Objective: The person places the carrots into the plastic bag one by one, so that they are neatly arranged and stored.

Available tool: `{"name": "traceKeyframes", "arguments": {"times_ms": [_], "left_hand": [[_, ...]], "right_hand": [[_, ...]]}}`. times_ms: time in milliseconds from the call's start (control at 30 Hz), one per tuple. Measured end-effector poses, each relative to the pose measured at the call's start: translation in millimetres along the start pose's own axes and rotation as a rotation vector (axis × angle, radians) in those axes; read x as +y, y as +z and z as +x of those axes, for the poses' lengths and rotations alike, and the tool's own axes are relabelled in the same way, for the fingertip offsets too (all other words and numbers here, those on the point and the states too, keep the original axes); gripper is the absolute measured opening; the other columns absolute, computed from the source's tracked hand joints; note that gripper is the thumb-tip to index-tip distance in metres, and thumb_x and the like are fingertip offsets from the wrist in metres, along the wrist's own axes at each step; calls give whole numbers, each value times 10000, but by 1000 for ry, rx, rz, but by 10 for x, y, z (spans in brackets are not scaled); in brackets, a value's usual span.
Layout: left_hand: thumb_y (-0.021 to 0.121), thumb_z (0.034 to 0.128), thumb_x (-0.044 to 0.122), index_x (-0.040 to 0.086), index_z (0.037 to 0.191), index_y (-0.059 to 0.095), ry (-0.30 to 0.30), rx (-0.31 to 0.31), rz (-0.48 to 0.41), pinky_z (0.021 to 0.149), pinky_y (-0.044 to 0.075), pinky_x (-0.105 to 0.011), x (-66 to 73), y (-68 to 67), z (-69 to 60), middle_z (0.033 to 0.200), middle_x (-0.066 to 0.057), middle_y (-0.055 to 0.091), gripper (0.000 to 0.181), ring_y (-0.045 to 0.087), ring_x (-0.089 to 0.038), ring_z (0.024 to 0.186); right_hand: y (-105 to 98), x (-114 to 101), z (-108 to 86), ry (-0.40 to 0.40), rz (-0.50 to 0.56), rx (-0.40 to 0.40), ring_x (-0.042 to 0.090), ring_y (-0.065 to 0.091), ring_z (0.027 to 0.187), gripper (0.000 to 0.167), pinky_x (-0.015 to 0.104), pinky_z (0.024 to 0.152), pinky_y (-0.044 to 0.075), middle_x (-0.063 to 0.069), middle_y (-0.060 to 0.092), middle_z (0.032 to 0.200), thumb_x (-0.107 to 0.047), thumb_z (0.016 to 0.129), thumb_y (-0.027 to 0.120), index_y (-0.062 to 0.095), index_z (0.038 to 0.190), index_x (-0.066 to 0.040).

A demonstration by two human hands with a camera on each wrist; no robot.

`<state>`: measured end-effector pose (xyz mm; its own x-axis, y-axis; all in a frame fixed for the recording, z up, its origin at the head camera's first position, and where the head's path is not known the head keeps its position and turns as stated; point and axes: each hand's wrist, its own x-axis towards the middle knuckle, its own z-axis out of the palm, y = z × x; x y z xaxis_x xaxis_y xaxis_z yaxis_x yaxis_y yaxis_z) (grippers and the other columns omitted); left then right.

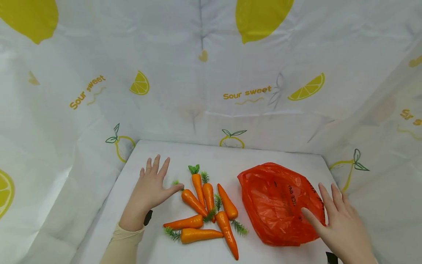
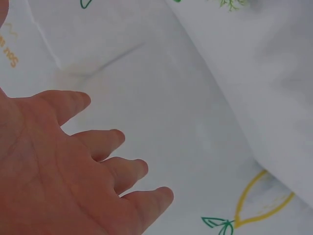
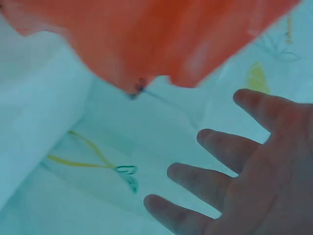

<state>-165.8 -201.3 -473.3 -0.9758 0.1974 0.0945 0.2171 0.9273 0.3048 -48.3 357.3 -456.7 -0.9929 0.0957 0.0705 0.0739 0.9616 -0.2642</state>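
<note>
Several orange toy carrots (image 1: 202,235) with green leafy tops lie in a loose cluster on the white table. To their right sits a crumpled red plastic bag (image 1: 270,205), its mouth spread wide and dark print on its side. My left hand (image 1: 151,187) hovers left of the carrots, fingers spread, thumb toward the nearest green top, holding nothing. At the bag's right edge, my right hand (image 1: 343,223) is held with fingers apart, its thumb overlapping the bag in the head view; contact cannot be told. In the right wrist view a gap shows between the fingers and the red bag (image 3: 146,39).
A white table (image 1: 184,150) carries everything. Behind it and at both sides hangs a white sheet (image 1: 178,110) printed with lemons and lettering. Dark bands show at both wrists.
</note>
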Motion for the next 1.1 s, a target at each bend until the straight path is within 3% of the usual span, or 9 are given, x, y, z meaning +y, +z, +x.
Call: {"name": "traceKeyframes", "arguments": {"times_ms": [133, 233, 333, 433, 600, 800, 933, 1100], "left_hand": [[627, 934, 880, 115, 1767, 312, 4, 1, 7, 1295, 222, -800, -24, 4, -11, 1830, -295, 194, 1173, 174, -627, 1666], [610, 934, 894, 112, 1761, 330, 5, -5, 7, 1281, 244, -808, -40, 19, -9, 1816, -303, 233, 1172, 218, -637, 1649], [613, 933, 895, 120, 1757, 344, -2, -21, 2, 1269, 262, -814, -49, 44, -12, 1801, -304, 277, 1163, 251, -630, 1641], [630, 935, 879, 125, 1755, 353, -6, -40, -6, 1258, 278, -818, -49, 62, -20, 1786, -308, 314, 1148, 279, -623, 1634], [661, 956, 826, 117, 1746, 373, -8, -84, -26, 1220, 360, -804, -44, 80, -21, 1736, -322, 403, 1099, 410, -622, 1567], [768, 966, 687, 141, 1698, 478, 0, -221, -73, 1133, 553, -628, -83, 215, 57, 1574, -211, 648, 958, 661, -429, 1410], [839, 926, 642, 147, 1585, 616, 41, -309, -109, 1118, 574, -573, -51, 354, 118, 1456, -134, 734, 854, 706, -339, 1328], [876, 910, 611, 146, 1388, 719, 97, -312, -95, 959, 625, -506, 54, 498, 116, 1270, -113, 736, 685, 704, -236, 1029]], "right_hand": [[95, 191, -48, 73, 5, -27, 689, 481, 1349, 975, 871, 1009, 430, 429, 406, 1641, -704, 1078, 559, 248, 1771, -92], [162, 236, -52, 153, 29, -122, 472, 650, 1068, 955, 671, 775, 596, 349, 598, 1408, -752, 1090, 469, 285, 1744, -80], [210, 226, -30, 208, 52, -243, 265, 668, 905, 961, 435, 635, 564, 232, 658, 1249, -809, 1084, 382, 304, 1729, -101], [260, 200, -5, 235, 72, -313, 211, 626, 813, 946, 363, 616, 491, 186, 617, 1185, -831, 1079, 345, 364, 1696, -114], [323, 190, 2, 250, 125, -337, 256, 578, 856, 907, 357, 666, 474, 231, 459, 1184, -762, 1126, 291, 537, 1586, -20], [365, 231, 1, 251, 220, -358, 299, 566, 988, 872, 360, 749, 494, 253, 410, 1224, -662, 1174, 244, 584, 1531, 57], [383, 247, 11, 258, 253, -348, 308, 553, 1028, 846, 351, 762, 481, 235, 413, 1227, -645, 1180, 251, 656, 1456, 45], [404, 247, 22, 277, 293, -346, 300, 536, 1055, 850, 309, 746, 470, 200, 449, 1226, -655, 1177, 251, 712, 1377, 31]]}}
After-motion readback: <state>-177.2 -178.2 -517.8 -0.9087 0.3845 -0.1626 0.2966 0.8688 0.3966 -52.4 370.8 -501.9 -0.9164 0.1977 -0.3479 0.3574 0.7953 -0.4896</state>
